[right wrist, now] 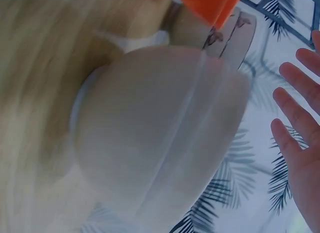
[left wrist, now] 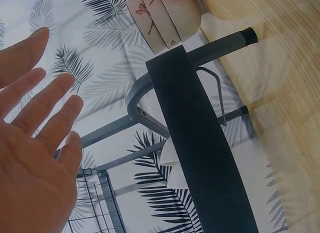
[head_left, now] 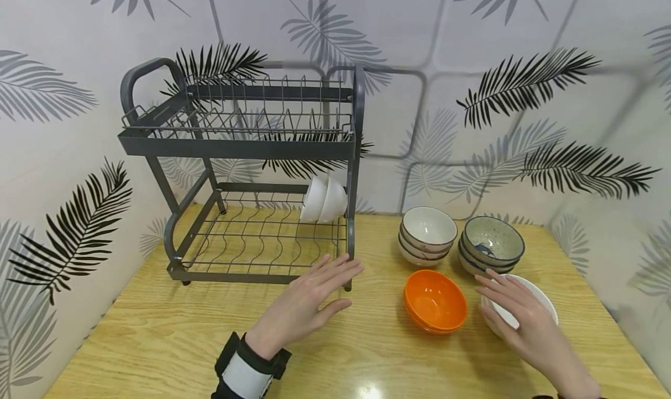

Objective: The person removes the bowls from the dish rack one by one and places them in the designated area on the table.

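My left hand (head_left: 309, 300) hovers in front of the lower right corner of the dark dish rack (head_left: 241, 148), fingers extended, holding nothing. The left wrist view also shows that hand (left wrist: 37, 148) with spread fingers. Over the stacked white bowls (head_left: 544, 299) is my right hand (head_left: 524, 317), its fingers straight and partly covering them. In the right wrist view the white bowls (right wrist: 155, 128) lie beside the right hand (right wrist: 302, 123), with a gap between. Two white bowls (head_left: 325, 201) stand tilted at the right end of the rack's lower tier.
Stacked orange bowls (head_left: 435, 303) sit between the hands. Behind them are cream bowls (head_left: 427, 236) with brown rims and speckled bowls (head_left: 493, 244) with dark rims, both stacked. The wooden table (head_left: 157, 341) meets a leaf-patterned wall (head_left: 472, 38).
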Action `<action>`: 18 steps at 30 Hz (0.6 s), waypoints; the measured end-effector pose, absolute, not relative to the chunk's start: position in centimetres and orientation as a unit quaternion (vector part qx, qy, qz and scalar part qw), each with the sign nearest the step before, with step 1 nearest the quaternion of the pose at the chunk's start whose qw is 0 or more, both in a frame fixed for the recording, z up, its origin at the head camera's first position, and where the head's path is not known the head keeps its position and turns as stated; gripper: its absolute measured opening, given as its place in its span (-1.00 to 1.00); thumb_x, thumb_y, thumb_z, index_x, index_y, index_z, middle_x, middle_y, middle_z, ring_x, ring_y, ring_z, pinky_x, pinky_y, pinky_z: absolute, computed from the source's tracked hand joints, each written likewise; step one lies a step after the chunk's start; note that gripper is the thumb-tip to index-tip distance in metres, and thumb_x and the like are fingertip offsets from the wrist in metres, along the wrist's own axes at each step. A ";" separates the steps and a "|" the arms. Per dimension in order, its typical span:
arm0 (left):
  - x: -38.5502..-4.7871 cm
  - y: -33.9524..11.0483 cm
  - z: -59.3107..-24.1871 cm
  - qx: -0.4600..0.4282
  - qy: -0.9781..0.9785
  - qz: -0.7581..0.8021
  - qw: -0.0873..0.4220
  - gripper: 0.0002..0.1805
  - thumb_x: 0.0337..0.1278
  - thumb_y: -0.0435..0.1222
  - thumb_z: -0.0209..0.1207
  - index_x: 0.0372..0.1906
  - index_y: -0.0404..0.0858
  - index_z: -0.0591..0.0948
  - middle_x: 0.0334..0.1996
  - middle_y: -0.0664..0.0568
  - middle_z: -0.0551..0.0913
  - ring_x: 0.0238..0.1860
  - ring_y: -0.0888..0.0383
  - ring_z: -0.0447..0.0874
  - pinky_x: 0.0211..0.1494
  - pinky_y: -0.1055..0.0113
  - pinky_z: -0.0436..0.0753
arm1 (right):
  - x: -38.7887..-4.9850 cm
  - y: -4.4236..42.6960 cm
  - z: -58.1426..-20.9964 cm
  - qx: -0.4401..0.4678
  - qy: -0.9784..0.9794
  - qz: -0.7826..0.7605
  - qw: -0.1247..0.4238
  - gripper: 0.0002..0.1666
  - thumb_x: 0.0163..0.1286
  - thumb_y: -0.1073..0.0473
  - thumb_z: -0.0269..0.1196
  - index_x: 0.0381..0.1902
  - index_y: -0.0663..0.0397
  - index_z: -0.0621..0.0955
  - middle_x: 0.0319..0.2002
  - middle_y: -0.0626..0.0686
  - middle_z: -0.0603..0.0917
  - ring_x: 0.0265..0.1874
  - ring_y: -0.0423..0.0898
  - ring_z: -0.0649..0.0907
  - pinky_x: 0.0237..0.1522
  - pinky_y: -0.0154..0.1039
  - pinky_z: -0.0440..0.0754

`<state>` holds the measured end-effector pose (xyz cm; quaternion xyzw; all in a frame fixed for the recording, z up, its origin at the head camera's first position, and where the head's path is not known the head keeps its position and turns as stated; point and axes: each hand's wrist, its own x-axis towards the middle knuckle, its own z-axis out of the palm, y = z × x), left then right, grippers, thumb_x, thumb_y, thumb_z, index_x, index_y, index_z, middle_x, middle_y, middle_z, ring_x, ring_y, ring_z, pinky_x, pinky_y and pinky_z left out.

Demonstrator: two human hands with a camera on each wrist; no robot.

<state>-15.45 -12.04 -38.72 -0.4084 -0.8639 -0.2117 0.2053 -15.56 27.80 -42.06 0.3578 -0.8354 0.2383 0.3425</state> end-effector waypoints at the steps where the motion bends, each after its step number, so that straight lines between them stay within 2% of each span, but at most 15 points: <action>1: -15.5 -12.0 -38.7 -0.408 -0.864 -0.212 0.204 -0.35 0.27 -0.20 0.28 0.43 -0.23 0.43 0.44 -0.06 0.45 0.48 -0.01 0.39 0.58 -0.02 0.30 | -15.7 27.4 -41.9 0.361 -0.834 0.239 0.341 -0.39 0.55 -0.20 0.07 0.01 0.24 0.72 0.15 0.12 0.72 0.47 -0.30 0.39 0.60 -0.36 0.14; 4: -15.5 -12.1 -38.8 -0.405 -0.865 -0.217 0.200 -0.35 0.27 -0.21 0.28 0.43 -0.23 0.43 0.44 -0.06 0.45 0.49 -0.01 0.38 0.58 -0.03 0.30 | -16.1 26.2 -41.3 0.363 -0.841 0.242 0.321 -0.44 0.55 -0.14 0.10 0.06 0.23 0.70 0.21 0.09 0.69 0.49 -0.30 0.36 0.61 -0.36 0.11; 6: -15.6 -12.1 -38.8 -0.404 -0.866 -0.220 0.198 -0.34 0.27 -0.21 0.28 0.44 -0.23 0.42 0.44 -0.06 0.44 0.49 -0.01 0.38 0.58 -0.03 0.30 | -16.4 25.4 -41.0 0.367 -0.842 0.241 0.312 -0.58 0.47 0.02 0.26 0.08 0.23 0.69 0.23 0.09 0.68 0.49 -0.25 0.38 0.61 -0.36 0.12; 8: -15.6 -12.2 -38.9 -0.402 -0.866 -0.223 0.197 -0.34 0.27 -0.22 0.29 0.44 -0.23 0.41 0.45 -0.05 0.44 0.49 -0.01 0.38 0.58 -0.03 0.29 | -16.7 24.5 -40.7 0.370 -0.843 0.241 0.307 -0.60 0.37 0.14 0.34 0.11 0.21 0.69 0.23 0.11 0.68 0.48 -0.23 0.40 0.61 -0.37 0.11; 11: -15.6 -12.3 -38.9 -0.397 -0.868 -0.224 0.194 -0.32 0.27 -0.21 0.28 0.46 -0.21 0.39 0.46 -0.04 0.43 0.50 -0.01 0.36 0.60 0.00 0.26 | -17.1 23.1 -40.3 0.375 -0.842 0.241 0.305 -0.49 0.17 0.33 0.44 0.12 0.19 0.68 0.18 0.21 0.69 0.46 -0.19 0.43 0.60 -0.40 0.11; 16: -15.7 -12.3 -39.0 -0.383 -0.874 -0.222 0.202 -0.29 0.25 -0.21 0.30 0.48 -0.17 0.37 0.44 -0.06 0.45 0.50 -0.03 0.37 0.61 -0.02 0.23 | -17.7 20.8 -39.6 0.400 -0.827 0.256 0.299 -0.37 0.03 0.44 0.46 0.14 0.13 0.67 0.19 0.17 0.69 0.47 -0.19 0.41 0.60 -0.36 0.14; 18: -15.7 -12.3 -39.0 -0.372 -0.877 -0.225 0.204 -0.29 0.24 -0.22 0.32 0.48 -0.16 0.38 0.42 -0.08 0.48 0.49 -0.04 0.38 0.60 -0.05 0.23 | -18.0 19.9 -39.3 0.416 -0.814 0.266 0.305 -0.37 0.05 0.44 0.45 0.16 0.12 0.67 0.21 0.14 0.68 0.46 -0.15 0.43 0.59 -0.31 0.18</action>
